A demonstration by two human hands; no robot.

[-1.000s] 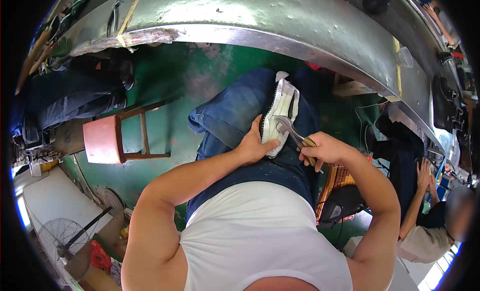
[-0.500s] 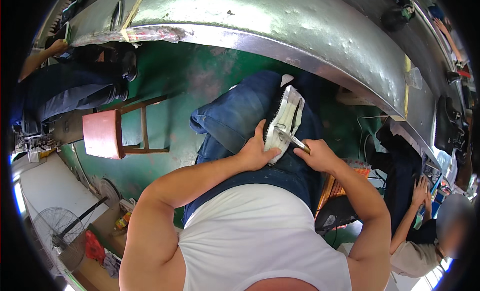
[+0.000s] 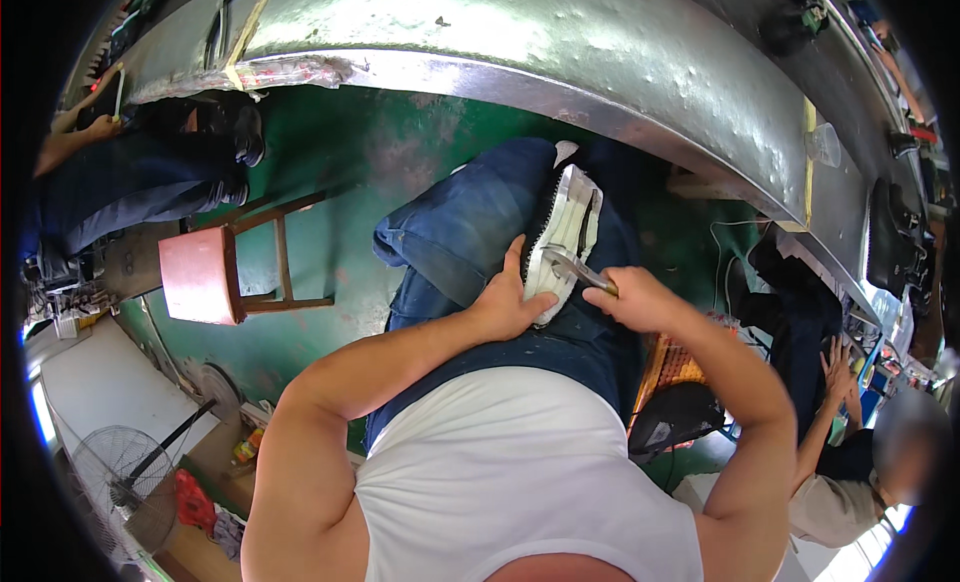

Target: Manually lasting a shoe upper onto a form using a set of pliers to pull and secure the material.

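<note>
On my lap lies a shoe point(image 3: 577, 204), its pale underside turned up and a jagged dark edge along its left side. My left hand point(image 3: 500, 307) grips its near end, thumb pressed on the underside and index finger stretched along the left side. My right hand point(image 3: 642, 300) is closed round the handle of a hand tool with a curved metal head point(image 3: 570, 262). That head rests against the underside, close to the left thumb. Its exact kind is hard to make out, and the palm covers most of the handle.
A long metal bench point(image 3: 500, 27) runs ahead of my knees. To the left stand a red-topped stool point(image 3: 197, 275) and a wire fan point(image 3: 120, 487). A black bag point(image 3: 680, 417) lies by my right side. Co-workers sit at the left and right edges.
My right wrist has turned and risen slightly, tilting the tool's handle, while the right elbow has swung outward. The left hand keeps its hold on the shoe. The whole view has shifted a little.
</note>
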